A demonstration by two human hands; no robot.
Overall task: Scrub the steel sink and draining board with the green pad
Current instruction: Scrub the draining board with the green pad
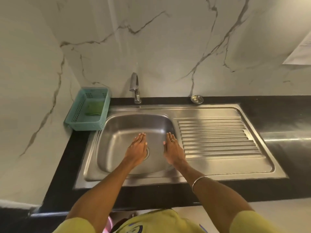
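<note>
Both hands, left (137,148) and right (173,149), hover flat, open and empty over the sink (117,143), scrubbing seemingly not begun, while the green pad (94,108) lies in the basket (79,113) at its left.

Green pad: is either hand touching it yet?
Apart. The head view shows the green pad lying in the teal basket left of the sink, while the left hand and right hand are flat over the basin.

steel sink (127,126) bowl at left, ribbed draining board (217,137) on its right, green pad (94,108) flat in teal basket (80,122) beside sink
</note>
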